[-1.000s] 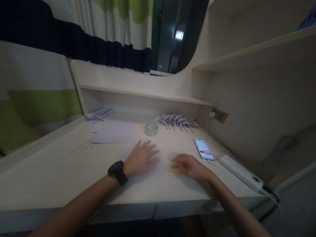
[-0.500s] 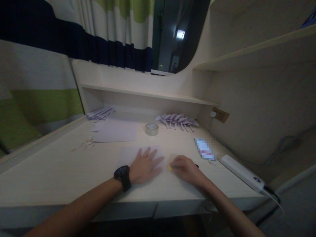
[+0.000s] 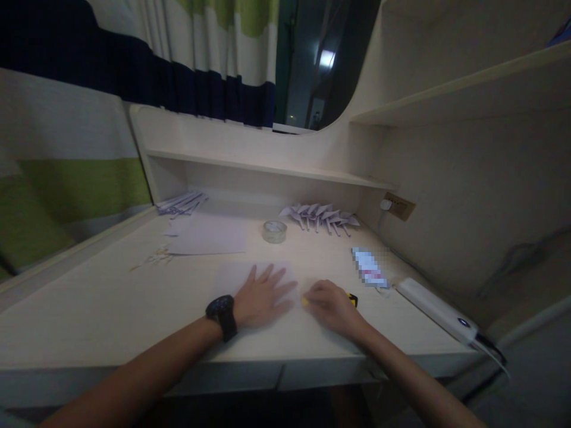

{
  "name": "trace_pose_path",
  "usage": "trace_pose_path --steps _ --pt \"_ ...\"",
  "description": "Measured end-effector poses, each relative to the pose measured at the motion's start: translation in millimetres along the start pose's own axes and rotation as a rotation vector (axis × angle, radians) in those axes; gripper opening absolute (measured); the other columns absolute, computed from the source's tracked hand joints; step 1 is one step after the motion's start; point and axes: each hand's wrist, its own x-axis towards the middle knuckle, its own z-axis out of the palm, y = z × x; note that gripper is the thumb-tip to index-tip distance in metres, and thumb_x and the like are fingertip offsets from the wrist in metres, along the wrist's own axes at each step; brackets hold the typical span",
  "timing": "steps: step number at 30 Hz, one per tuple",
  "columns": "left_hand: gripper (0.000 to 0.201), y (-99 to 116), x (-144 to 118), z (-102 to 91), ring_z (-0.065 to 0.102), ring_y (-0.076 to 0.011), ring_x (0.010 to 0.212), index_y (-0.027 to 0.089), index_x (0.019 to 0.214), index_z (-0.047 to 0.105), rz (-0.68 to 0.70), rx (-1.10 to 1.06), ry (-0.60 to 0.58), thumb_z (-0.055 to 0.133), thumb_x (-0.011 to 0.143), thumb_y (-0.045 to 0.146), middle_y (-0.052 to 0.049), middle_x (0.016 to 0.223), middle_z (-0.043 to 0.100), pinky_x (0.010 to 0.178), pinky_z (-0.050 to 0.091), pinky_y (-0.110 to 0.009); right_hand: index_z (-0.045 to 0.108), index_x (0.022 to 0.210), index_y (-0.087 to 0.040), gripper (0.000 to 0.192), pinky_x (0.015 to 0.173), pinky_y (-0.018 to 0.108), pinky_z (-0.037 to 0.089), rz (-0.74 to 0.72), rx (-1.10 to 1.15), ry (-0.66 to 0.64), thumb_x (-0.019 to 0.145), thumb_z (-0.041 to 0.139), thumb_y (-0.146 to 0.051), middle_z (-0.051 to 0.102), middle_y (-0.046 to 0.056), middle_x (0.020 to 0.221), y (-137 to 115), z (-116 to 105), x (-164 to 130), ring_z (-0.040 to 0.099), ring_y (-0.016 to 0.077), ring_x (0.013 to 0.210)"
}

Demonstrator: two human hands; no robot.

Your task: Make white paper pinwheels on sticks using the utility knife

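Dim room, pale wooden desk tucked under a low shelf, striped curtain hanging behind it. Here's what's going on at the front edge.

Left hand is lying flat, fingers spread, pressing down on a sheet of pale paper. It's not gripping anything, just pinning the sheet. A second ago that hand was sitting a bit further left and the sheet was barely showing; now the hand has slid right and more of the paper's upper left corner is peeking out past the fingers. Black wristwatch on that arm.

Right hand is curled, knuckles up, closed over a small yellow tool. Earlier only a yellow bit was poking out at the fingertips on the left; now a yellow and black end is also sticking out on the right side of the hand. Can't tell what the tool is, it's mostly hidden. The hand is sitting right at the paper's right edge, nearly touching the left fingertips.

So both hands are settling together over the same sheet.

Other stuff: tape roll further back, a row of folded paper pieces near the wall, another flat sheet to the left, a phone and a white power bank off to the right.
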Motion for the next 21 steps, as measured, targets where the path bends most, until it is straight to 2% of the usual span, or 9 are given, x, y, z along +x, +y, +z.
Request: trace_pose_path --steps 11,17,21 --pt "0.058 -1.3 0.0 0.4 0.013 -0.0352 0.139 0.039 0.141 0.031 0.017 -0.006 -0.007 0.019 0.090 0.064 -0.004 0.153 0.021 0.106 0.004 -0.063 0.072 0.094 -0.022 0.020 0.073 0.032 0.045 -0.037 -0.012 0.025 0.086 0.057 -0.031 0.063 0.007 0.088 -4.9 -2.0 -3.6 0.057 0.0191 0.083" --pt "0.059 -0.1 -2.3 -7.8 0.012 -0.0339 0.140 0.035 0.143 0.028 0.023 -0.002 0.006 0.019 0.091 0.061 -0.007 0.153 0.019 0.107 0.007 -0.061 0.073 0.093 -0.023 0.019 0.074 0.032 0.045 -0.022 -0.019 0.026 0.086 0.057 -0.031 0.062 0.006 0.087 -3.5 0.1 -2.6 0.057 0.0189 0.083" --pt "0.057 -6.6 -9.7 -10.1 0.012 -0.0334 0.140 0.033 0.144 0.029 -0.059 0.006 0.073 0.017 0.094 0.057 -0.008 0.153 0.019 0.108 0.008 -0.059 0.073 0.091 -0.023 0.018 0.074 0.031 0.045 -0.014 -0.024 0.016 0.086 0.057 -0.030 0.062 0.006 0.087 -3.8 0.7 -2.3 0.057 0.0187 0.083"
